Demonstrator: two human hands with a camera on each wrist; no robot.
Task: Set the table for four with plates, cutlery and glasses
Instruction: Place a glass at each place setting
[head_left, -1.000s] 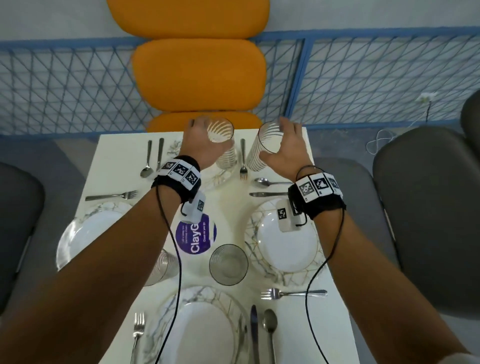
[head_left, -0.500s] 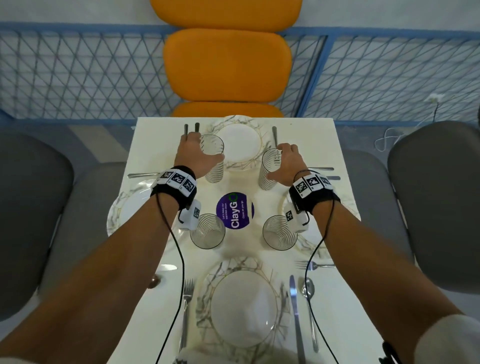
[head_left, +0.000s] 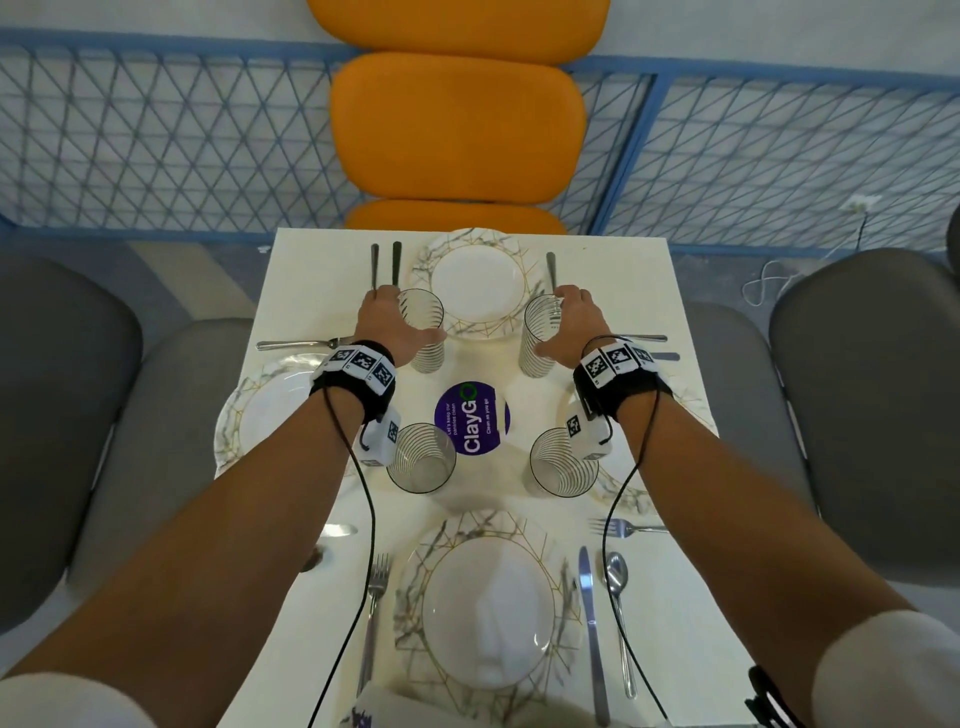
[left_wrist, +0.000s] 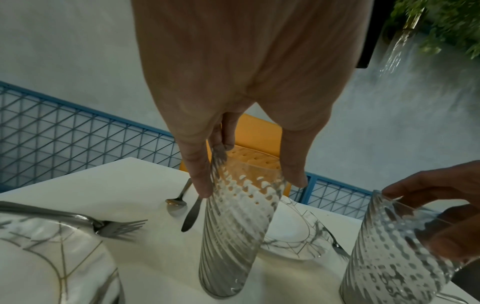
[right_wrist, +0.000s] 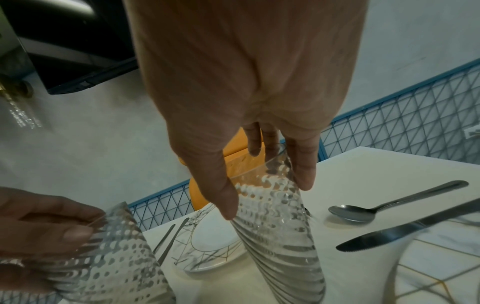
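On the white desk, a round gold-veined white plate lies nearest. Beyond it stand two clear ribbed glasses. Farther off, the left hand and right hand each grip another upright ribbed tumbler, fingers curled round the rims, flanking the far plate.

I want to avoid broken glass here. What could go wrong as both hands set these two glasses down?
1. The left hand grips its tall ribbed glass near the rim; it could tip.
2. The right hand's glass stands close to the far plate and could knock it.
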